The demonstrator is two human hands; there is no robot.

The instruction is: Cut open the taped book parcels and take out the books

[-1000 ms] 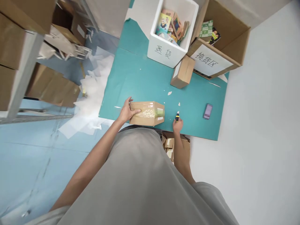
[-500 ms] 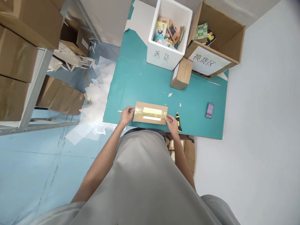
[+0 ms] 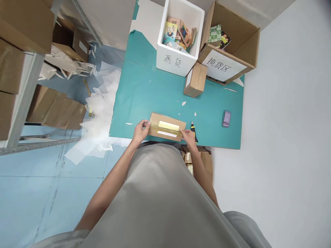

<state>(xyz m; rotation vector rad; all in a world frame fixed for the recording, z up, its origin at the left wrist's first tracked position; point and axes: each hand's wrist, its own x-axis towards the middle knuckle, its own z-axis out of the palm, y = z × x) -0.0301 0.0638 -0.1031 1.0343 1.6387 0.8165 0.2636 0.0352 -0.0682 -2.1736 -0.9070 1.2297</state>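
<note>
A flat cardboard box with clear yellowish tape and pale label strips lies at the near edge of the green-topped table, slightly tilted. My left hand is closed on its left end, fingertips at the tape. At the right end, my right hand pinches the box edge with thumb and fingers. Just right of that hand lies a black and yellow utility knife. A closed small carton stands farther back.
At the back are a white foam bin with booklets and an open carton with a few more. A blurred purple item lies right. Metal shelving with cartons and white sheets are left.
The box has turned and tipped a little, so its far side face shows more. Both hands have stayed at its ends. The whole view has shifted slightly.
</note>
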